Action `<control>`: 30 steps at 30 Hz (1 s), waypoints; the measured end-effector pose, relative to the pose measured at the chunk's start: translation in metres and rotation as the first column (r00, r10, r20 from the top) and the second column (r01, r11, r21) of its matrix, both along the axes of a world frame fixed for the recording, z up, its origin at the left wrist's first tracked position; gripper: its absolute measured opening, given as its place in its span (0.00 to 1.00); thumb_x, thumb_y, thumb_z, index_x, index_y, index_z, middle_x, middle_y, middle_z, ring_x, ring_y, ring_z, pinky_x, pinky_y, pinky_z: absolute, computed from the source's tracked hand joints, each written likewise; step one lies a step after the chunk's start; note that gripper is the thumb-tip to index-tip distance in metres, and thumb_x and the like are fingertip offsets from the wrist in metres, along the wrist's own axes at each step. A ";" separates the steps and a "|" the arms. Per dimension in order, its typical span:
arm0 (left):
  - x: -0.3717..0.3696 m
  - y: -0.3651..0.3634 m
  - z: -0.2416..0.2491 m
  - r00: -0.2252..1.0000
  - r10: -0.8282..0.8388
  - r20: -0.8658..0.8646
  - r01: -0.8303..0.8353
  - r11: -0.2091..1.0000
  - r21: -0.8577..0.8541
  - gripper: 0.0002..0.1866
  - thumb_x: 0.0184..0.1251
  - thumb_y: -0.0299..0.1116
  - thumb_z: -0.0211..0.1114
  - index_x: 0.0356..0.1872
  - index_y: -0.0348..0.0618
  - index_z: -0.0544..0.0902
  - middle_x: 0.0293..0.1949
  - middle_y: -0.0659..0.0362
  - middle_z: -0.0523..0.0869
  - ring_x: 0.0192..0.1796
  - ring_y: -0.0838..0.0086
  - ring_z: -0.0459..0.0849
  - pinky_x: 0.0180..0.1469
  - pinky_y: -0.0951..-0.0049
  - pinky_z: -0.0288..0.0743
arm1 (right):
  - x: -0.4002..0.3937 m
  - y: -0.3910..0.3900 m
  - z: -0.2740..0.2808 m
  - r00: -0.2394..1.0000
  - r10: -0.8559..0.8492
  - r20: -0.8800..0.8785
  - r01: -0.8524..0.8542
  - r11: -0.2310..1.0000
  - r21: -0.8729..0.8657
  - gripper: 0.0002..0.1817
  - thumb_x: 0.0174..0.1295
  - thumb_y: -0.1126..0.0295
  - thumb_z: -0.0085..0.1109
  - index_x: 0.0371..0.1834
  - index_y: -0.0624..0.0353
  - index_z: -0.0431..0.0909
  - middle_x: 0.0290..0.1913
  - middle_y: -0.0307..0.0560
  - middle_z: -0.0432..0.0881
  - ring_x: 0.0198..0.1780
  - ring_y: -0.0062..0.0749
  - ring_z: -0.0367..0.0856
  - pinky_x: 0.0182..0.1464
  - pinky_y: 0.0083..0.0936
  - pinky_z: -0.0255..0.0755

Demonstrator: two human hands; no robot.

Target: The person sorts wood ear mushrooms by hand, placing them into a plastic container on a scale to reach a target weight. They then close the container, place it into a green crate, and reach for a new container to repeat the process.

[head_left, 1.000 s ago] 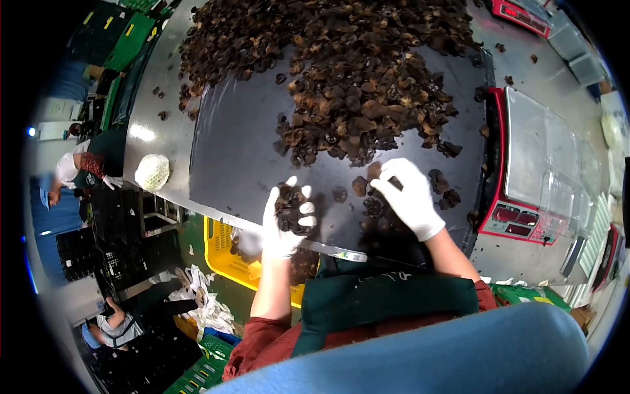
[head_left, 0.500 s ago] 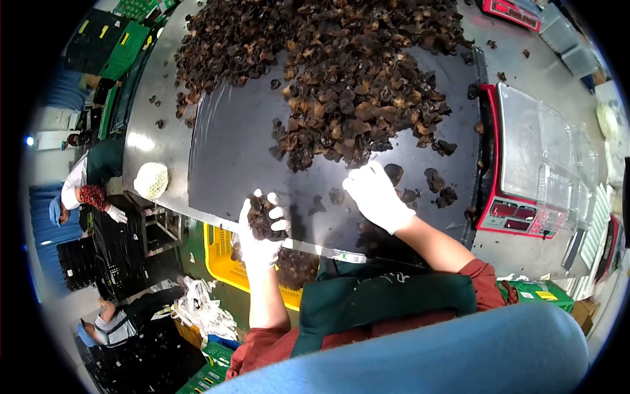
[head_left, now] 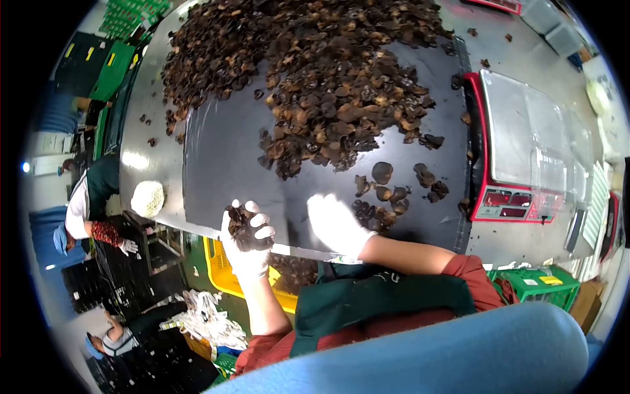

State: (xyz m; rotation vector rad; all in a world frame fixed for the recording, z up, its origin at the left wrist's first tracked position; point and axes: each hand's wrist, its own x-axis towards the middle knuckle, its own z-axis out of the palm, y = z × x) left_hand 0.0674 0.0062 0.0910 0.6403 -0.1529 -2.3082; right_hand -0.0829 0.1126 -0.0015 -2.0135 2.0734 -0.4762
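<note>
My left hand [head_left: 246,240], in a white glove, is cupped palm up at the table's front edge. Its fingers curl around a small clump of wood ear mushrooms [head_left: 240,224], dark brown and crinkled. My right hand [head_left: 338,226], also gloved in white, is back up over the black sheet [head_left: 223,151] near the front edge. Glare washes out its fingers, and whatever lies beneath them is hidden. Several loose wood ear pieces [head_left: 382,173] lie just right of it. Beyond both hands spreads a large heap of wood ears [head_left: 341,98].
A red scale [head_left: 485,190] with clear plastic trays stands at the right. Under the front edge is a yellow crate [head_left: 220,269] with brown pieces inside. A white foam net ball [head_left: 147,199] sits at the left. Two other people [head_left: 79,210] are off to the left.
My right hand has moved left and toward me, away from the heap's edge, and covers loose pieces seen before. My left hand still holds its clump. The whole view has shifted slightly.
</note>
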 end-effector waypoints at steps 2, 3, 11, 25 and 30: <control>-0.009 0.001 -0.002 1.000 -0.018 -0.006 0.018 0.999 0.034 0.13 0.72 0.40 0.54 0.48 0.48 0.81 0.45 0.54 0.81 0.37 0.69 0.74 0.32 0.73 0.70 | 0.020 0.009 0.002 0.948 0.316 0.034 -0.314 0.947 -0.063 0.12 0.49 0.73 0.51 0.36 0.70 0.70 0.32 0.56 0.71 0.35 0.42 0.72 0.34 0.34 0.71; -0.014 0.001 -0.001 0.999 -0.044 -0.015 0.044 0.998 0.035 0.13 0.72 0.40 0.54 0.47 0.48 0.81 0.45 0.54 0.81 0.37 0.69 0.74 0.32 0.73 0.70 | 0.036 0.017 0.002 0.888 0.395 0.237 -0.405 0.914 -0.007 0.14 0.49 0.74 0.49 0.38 0.73 0.70 0.33 0.59 0.71 0.35 0.44 0.71 0.37 0.34 0.71; -0.038 0.026 -0.004 0.827 0.175 0.534 0.041 0.929 -0.367 0.12 0.70 0.40 0.57 0.46 0.45 0.78 0.40 0.56 0.81 0.34 0.72 0.75 0.31 0.74 0.70 | -0.006 0.015 0.004 -0.105 -0.035 0.994 -0.129 0.991 0.021 0.15 0.66 0.63 0.50 0.48 0.62 0.78 0.42 0.51 0.81 0.37 0.41 0.81 0.44 0.35 0.76; -0.119 0.076 -0.007 0.684 0.612 0.397 0.609 -0.179 -0.772 0.21 0.67 0.40 0.55 0.56 0.38 0.73 0.59 0.44 0.72 0.61 0.49 0.70 0.64 0.50 0.60 | -0.089 0.039 0.033 -0.996 0.032 0.089 0.044 0.989 0.143 0.09 0.66 0.63 0.55 0.38 0.58 0.76 0.35 0.42 0.77 0.44 0.32 0.76 0.47 0.31 0.71; -0.120 0.057 -0.014 0.642 0.651 0.405 0.637 -0.160 -0.754 0.18 0.72 0.38 0.53 0.56 0.38 0.74 0.59 0.45 0.72 0.60 0.53 0.72 0.63 0.55 0.63 | -0.184 0.110 0.127 -0.734 0.426 0.529 0.524 0.850 0.043 0.13 0.61 0.60 0.50 0.42 0.55 0.78 0.43 0.49 0.80 0.48 0.44 0.79 0.44 0.41 0.74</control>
